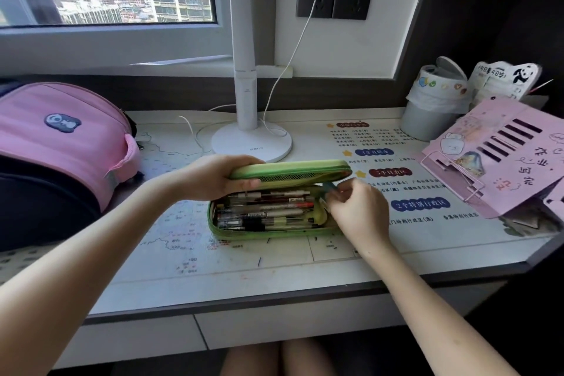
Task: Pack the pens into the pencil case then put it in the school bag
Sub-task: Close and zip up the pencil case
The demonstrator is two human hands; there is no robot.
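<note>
The desk (274,278) filled the centre and lower half of the frame, its top covered by a printed map mat. The pink school bag (61,143) lay at the left edge of the frame, well apart from the case, with its opening not visible from this view. A white desk lamp (251,140) stood at upper centre, just behind the case.

The green pencil case (274,229) sat at frame centre, its long axis running left to right across the desk. Its lid (290,169) was raised and tilted toward the camera, hinged along the far edge. The pens (265,207) lay inside the tray, parallel to the long axis, and appeared fully stowed; no loose pens were visible on the desk.

The left hand (219,177) was closed on the left end of the lid, thumb beneath and fingers over the top edge, holding it partly lowered. The right hand (357,207) was at the right end of the case, fingers curled and pinched on a small object near the corner, probably the zip pull, though blur prevented confirmation.

Judged step: closing and zipping the case. The case lay directly between both hands. The bag lay to the left of the case, so the left hand was the nearer one for the transfer, which would run along the case's long axis.
</note>
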